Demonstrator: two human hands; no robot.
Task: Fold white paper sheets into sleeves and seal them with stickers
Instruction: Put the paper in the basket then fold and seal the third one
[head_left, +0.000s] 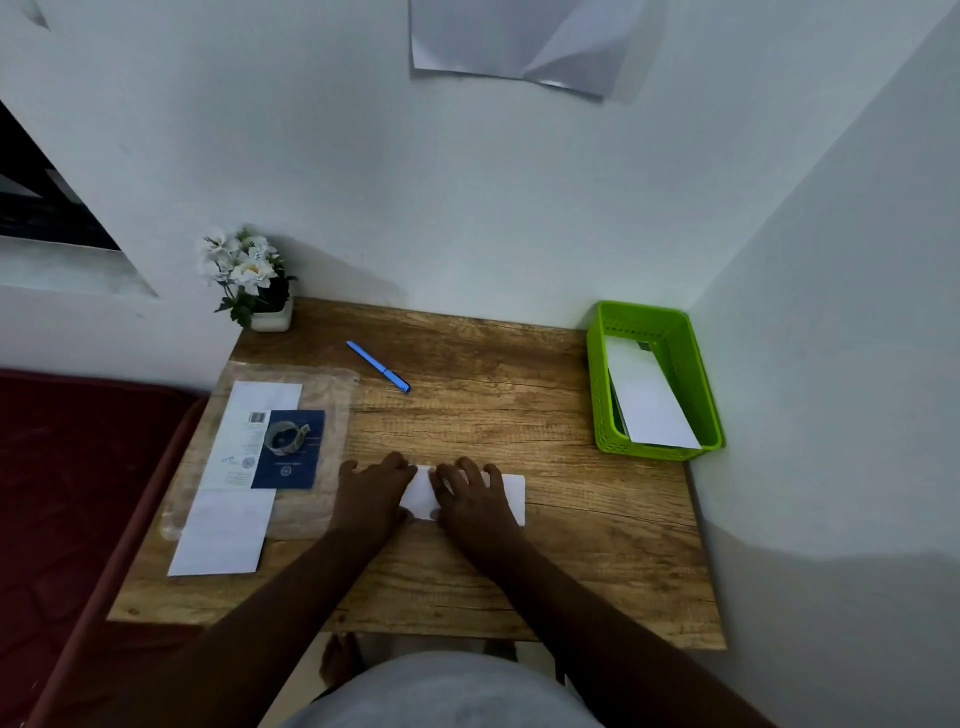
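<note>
A folded white paper sheet lies flat near the front middle of the wooden table. My left hand rests on its left end with fingers spread and pressing down. My right hand lies flat on the paper's middle, fingers straight. Most of the sheet is hidden under both hands. A stack of white sheets sits at the table's left on a clear plastic sleeve, with a dark blue booklet and a tape roll on top.
A green plastic basket at the right back holds a white folded paper. A blue pen lies toward the back. A pot of white flowers stands in the back left corner. Walls close the back and right.
</note>
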